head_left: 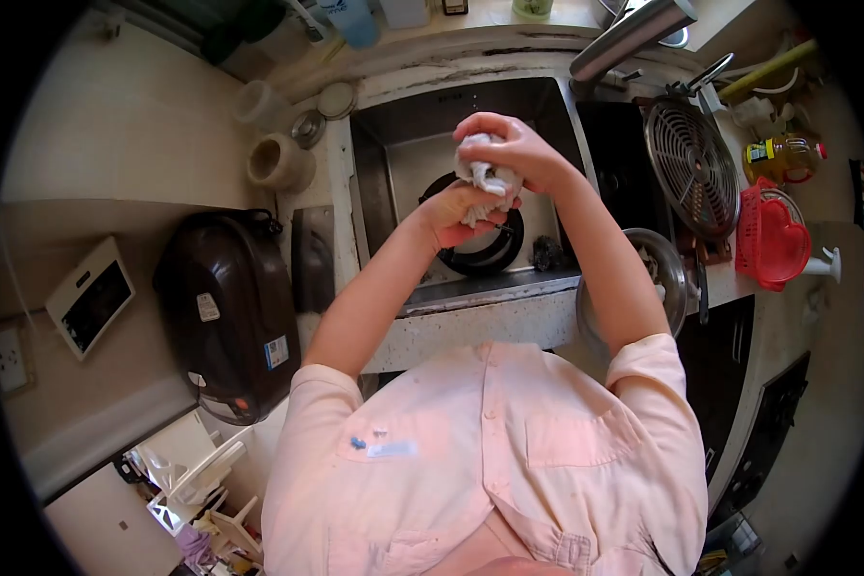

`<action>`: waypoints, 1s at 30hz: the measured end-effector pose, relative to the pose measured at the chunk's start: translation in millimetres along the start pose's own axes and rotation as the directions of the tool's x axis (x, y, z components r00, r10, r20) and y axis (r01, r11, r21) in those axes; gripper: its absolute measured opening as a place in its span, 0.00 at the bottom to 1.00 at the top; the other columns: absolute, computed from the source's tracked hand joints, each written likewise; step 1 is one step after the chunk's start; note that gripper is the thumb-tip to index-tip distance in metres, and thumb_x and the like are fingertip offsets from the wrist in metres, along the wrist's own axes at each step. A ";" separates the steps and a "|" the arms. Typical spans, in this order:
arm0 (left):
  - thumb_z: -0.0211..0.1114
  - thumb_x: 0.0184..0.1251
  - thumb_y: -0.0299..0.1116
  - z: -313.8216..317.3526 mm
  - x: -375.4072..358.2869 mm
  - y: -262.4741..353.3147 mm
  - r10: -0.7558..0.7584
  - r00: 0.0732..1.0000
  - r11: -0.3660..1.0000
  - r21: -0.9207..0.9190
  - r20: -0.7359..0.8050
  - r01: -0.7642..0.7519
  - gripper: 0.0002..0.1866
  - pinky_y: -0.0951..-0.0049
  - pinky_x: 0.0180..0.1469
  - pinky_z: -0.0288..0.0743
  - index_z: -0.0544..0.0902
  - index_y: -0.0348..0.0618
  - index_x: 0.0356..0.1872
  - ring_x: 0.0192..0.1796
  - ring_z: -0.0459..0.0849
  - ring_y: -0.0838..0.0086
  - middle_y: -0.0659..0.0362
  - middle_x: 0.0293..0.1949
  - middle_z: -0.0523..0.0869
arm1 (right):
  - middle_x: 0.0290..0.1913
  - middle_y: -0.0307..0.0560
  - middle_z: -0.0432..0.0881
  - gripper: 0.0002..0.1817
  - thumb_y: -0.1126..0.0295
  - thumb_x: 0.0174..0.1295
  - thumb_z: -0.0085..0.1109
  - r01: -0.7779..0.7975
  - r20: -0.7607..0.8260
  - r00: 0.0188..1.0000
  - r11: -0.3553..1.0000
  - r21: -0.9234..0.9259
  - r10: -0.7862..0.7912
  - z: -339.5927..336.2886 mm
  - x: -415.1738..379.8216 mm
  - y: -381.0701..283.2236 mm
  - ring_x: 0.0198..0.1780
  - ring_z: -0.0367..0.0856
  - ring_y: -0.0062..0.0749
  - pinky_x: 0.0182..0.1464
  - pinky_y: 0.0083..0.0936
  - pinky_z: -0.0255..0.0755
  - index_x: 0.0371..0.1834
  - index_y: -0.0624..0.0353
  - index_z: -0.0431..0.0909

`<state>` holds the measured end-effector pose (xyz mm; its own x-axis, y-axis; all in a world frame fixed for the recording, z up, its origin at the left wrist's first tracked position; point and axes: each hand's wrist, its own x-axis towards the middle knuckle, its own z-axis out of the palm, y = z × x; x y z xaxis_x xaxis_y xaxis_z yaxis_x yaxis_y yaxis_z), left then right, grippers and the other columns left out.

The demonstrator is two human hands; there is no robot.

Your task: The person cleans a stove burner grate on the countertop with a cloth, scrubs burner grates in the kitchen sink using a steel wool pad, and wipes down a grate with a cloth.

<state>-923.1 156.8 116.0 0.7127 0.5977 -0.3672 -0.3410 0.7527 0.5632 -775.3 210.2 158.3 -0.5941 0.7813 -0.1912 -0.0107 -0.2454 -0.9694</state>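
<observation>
A bunched white cloth (pixel 488 179) is gripped between my two hands above the sink (pixel 418 144). My right hand (pixel 528 158) closes around its upper part, with the fingers curled over it. Below, my left hand (pixel 448 213) is wrapped round the lower part of the cloth. A round black pan or ring-shaped part (pixel 504 252) lies in the sink under my hands, which partly hide it. Beside it on the sink floor is a dark scouring pad (pixel 547 252).
Left of the sink stand a dark brown appliance (pixel 226 298), a cleaver-like blade (pixel 313 259) and a beige jar (pixel 278 163). To the right are a metal bowl (pixel 680 293), a round slotted rack (pixel 693 168), a red basket (pixel 763 235) and an oil bottle (pixel 787 156).
</observation>
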 end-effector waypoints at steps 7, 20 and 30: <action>0.69 0.50 0.32 -7.4 25.4 -35.0 0.480 0.785 0.791 0.580 -0.391 -0.196 0.13 0.76 0.28 0.69 0.77 0.45 0.36 0.30 0.78 0.77 0.64 0.29 0.80 | 0.31 0.49 0.78 0.12 0.69 0.53 0.61 0.026 -0.404 0.877 0.866 -0.499 -0.259 20.6 16.4 49.3 0.36 0.79 0.35 0.39 0.28 0.72 0.37 0.57 0.69; 0.67 0.52 0.40 10.5 22.3 -34.7 0.815 0.525 0.253 0.966 -0.244 0.058 0.30 0.66 0.33 0.77 0.66 0.40 0.53 0.36 0.82 0.61 0.52 0.41 0.81 | 0.46 0.50 0.80 0.19 0.62 0.62 0.52 -0.127 -0.384 0.911 0.989 0.078 0.147 -0.7 18.5 65.2 0.48 0.78 0.34 0.49 0.30 0.71 0.51 0.63 0.74; 0.64 0.57 0.43 32.5 -18.9 -10.5 0.167 0.979 0.871 -0.482 0.120 -0.090 0.26 0.83 0.30 0.71 0.70 0.42 0.54 0.37 0.74 0.76 0.55 0.44 0.76 | 0.46 0.47 0.77 0.20 0.64 0.57 0.59 0.016 0.289 0.944 0.894 0.447 -0.162 -0.9 -4.1 10.1 0.49 0.76 0.30 0.51 0.24 0.71 0.51 0.59 0.70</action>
<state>-913.1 128.5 141.1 0.7139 0.6777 -0.1762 -0.6569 0.7353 0.1668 -772.3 205.0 149.1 -0.7912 0.6111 0.0207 -0.3787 -0.4631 -0.8013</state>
